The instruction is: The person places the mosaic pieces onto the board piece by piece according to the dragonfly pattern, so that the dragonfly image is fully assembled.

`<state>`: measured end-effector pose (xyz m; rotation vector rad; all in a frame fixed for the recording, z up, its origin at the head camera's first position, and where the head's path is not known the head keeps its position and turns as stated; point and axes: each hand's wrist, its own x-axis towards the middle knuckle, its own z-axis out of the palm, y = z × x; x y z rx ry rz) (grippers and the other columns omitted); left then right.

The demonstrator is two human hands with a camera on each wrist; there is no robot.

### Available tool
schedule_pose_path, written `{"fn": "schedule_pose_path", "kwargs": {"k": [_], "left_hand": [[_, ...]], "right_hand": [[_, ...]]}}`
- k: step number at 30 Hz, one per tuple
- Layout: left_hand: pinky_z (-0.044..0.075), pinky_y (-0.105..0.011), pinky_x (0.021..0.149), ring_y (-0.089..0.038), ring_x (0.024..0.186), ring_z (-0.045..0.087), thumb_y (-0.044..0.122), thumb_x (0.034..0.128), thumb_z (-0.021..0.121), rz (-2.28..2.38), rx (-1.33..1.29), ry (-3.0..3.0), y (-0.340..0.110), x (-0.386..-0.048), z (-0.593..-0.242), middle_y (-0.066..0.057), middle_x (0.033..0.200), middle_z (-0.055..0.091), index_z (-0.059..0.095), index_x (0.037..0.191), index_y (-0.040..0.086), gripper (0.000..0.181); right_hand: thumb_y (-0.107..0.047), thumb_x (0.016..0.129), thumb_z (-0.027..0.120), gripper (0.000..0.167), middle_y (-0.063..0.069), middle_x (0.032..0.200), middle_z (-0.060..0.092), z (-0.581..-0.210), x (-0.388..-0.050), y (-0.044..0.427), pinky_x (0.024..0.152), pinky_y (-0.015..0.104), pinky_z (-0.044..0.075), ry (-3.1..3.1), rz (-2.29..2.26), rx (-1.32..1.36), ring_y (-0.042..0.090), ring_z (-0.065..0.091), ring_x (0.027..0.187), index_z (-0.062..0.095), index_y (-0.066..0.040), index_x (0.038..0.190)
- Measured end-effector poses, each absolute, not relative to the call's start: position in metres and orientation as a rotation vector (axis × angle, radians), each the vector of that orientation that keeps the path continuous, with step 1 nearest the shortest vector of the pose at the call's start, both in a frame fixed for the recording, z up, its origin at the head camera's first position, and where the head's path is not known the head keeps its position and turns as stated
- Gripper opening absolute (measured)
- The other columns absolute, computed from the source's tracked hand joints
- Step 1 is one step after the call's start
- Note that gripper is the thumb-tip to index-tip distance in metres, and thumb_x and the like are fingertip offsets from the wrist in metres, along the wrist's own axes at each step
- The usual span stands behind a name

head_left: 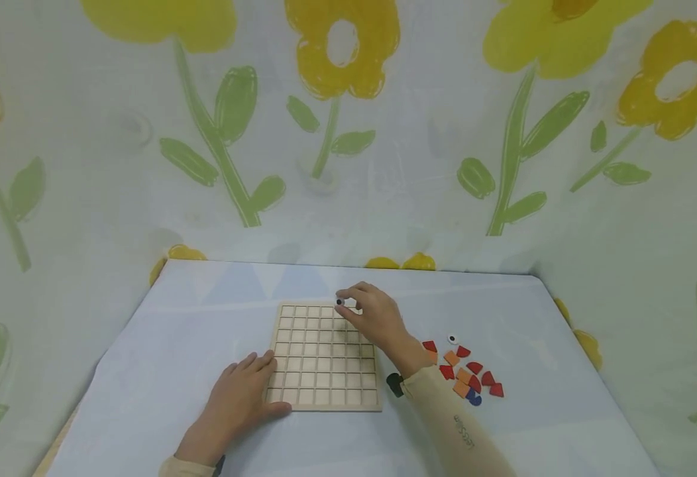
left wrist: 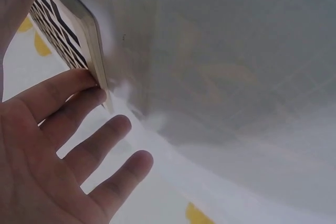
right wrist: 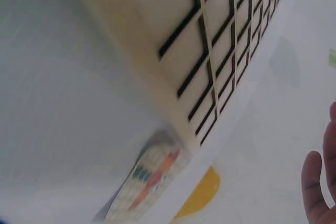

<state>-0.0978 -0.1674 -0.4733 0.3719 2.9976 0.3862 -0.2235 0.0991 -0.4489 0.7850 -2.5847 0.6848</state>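
A square wooden grid board (head_left: 319,407) lies flat on the table. My right hand (head_left: 375,318) is over its far right part and pinches a small white disc with a black centre (head_left: 339,301), like a toy eye, between thumb and forefinger. In the right wrist view only some fingers (right wrist: 315,187) of that hand show at the edge, and the disc is out of sight. My left hand (head_left: 238,397) rests at the board's left side, fingers spread and fairly straight. In the left wrist view its fingertips (left wrist: 97,95) touch the board's rim (left wrist: 94,45).
Right of the board lie several red wedges (head_left: 496,389), orange squares (head_left: 460,389), blue pieces (head_left: 474,397) and another eye disc (head_left: 452,338). A dark green piece (head_left: 394,384) is beside my right sleeve. The right wrist view shows a printed card (right wrist: 152,179) near the board's corner.
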Motion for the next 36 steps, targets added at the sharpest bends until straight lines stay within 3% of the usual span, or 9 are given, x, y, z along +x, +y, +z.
{"fn": "schedule_pose_path", "kwargs": {"k": [7, 19, 36], "left_hand": [[0.039, -0.063, 0.109, -0.044, 0.136, 0.047, 0.060, 0.0709, 0.084, 0.388, 0.344, 2.989, -0.165, -0.096, -0.468, -0.017, 0.148, 0.053, 0.061, 0.137, -0.002, 0.093], [0.041, -0.063, 0.107, -0.043, 0.135, 0.048, 0.060, 0.0709, 0.084, 0.358, 0.358, 2.991, -0.165, -0.097, -0.469, -0.017, 0.147, 0.054, 0.061, 0.136, -0.002, 0.093], [0.042, -0.063, 0.106, -0.043, 0.134, 0.049, 0.060, 0.0714, 0.084, 0.333, 0.366, 2.991, -0.164, -0.098, -0.467, -0.017, 0.147, 0.054, 0.061, 0.136, -0.002, 0.093]], "right_hand": [[-0.034, 0.095, 0.074, 0.027, -0.007, 0.109, 0.069, -0.452, -0.226, 0.071, 0.073, 0.026, 0.057, -2.723, 0.633, 0.868, 0.011, 0.065, 0.092, 0.075, -0.022, 0.118], [-0.035, 0.095, 0.073, 0.027, -0.008, 0.110, 0.069, -0.465, -0.232, 0.046, 0.082, 0.029, 0.058, -2.929, 0.611, 0.860, 0.010, 0.066, 0.098, 0.075, -0.022, 0.119], [-0.035, 0.094, 0.075, 0.025, -0.009, 0.104, 0.069, -0.479, -0.238, 0.035, 0.085, 0.028, 0.057, -3.051, 0.586, 0.742, 0.009, 0.066, 0.096, 0.078, -0.022, 0.114]]}}
